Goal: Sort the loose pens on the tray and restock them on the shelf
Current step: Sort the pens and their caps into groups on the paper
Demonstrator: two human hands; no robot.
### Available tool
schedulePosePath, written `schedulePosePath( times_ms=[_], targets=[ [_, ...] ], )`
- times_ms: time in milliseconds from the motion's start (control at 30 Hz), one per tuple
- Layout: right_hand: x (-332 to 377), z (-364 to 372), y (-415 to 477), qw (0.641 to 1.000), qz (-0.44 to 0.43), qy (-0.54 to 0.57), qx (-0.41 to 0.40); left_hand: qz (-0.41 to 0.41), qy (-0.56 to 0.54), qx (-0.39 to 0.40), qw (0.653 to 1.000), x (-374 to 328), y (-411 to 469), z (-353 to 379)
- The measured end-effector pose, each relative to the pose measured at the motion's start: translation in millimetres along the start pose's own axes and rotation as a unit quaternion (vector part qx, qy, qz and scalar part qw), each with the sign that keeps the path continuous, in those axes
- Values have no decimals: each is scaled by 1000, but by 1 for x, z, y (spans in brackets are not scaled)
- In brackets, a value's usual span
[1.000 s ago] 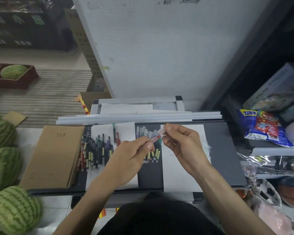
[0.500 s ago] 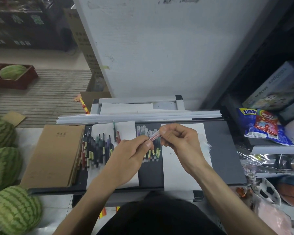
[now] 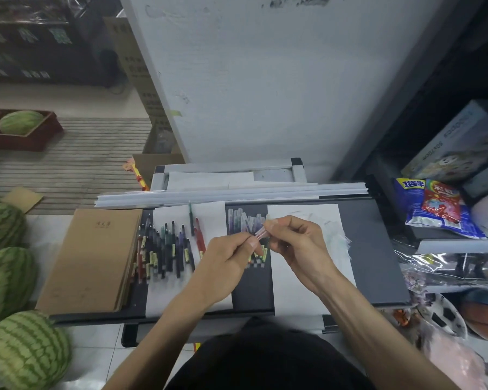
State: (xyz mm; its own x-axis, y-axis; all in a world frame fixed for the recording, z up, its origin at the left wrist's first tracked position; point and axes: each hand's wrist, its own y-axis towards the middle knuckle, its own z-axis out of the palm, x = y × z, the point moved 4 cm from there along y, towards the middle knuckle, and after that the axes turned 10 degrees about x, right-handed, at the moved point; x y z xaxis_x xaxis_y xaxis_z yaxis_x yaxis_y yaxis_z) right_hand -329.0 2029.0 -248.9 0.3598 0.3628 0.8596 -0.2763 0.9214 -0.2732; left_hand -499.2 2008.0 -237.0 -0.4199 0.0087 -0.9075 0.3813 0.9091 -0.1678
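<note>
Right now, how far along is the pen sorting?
Partly done. Two groups already lie on the tray: dark pens towards its left and clear pens in the middle. In hand: the left hand and right hand pinch one pinkish pen above the clear ones. Left: a red pen and a green pen lie apart, and none looks shelved yet.
</note>
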Motion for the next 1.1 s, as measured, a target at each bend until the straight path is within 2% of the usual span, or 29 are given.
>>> schedulePosePath(
  times_ms=[167,367,467,633,767,900,967,1100],
  targets=[
    [-10,-13,3,999,25,-37,-25,-58,45,26,997,6,10,6],
    [-22,-24,13,991,67,-105,-43,-92,87,87,988,22,21,14],
    [-33,-32,18,982,106,-144,-64,-141,78,60,985,51,33,8],
    [-52,-60,18,960,150,-211,-108,-224,145,1,964,105,58,-14],
    [-60,-88,19,902,161,-383,-120,-263,162,-33,950,128,75,-23],
    [-65,-112,18,813,192,-535,-127,-290,179,-39,939,138,87,-20],
    [-64,-120,17,779,200,-579,-133,-298,186,-50,935,139,89,-19],
    [-60,-134,19,744,201,-620,-148,-294,156,-79,940,145,93,-16]
  ],
)
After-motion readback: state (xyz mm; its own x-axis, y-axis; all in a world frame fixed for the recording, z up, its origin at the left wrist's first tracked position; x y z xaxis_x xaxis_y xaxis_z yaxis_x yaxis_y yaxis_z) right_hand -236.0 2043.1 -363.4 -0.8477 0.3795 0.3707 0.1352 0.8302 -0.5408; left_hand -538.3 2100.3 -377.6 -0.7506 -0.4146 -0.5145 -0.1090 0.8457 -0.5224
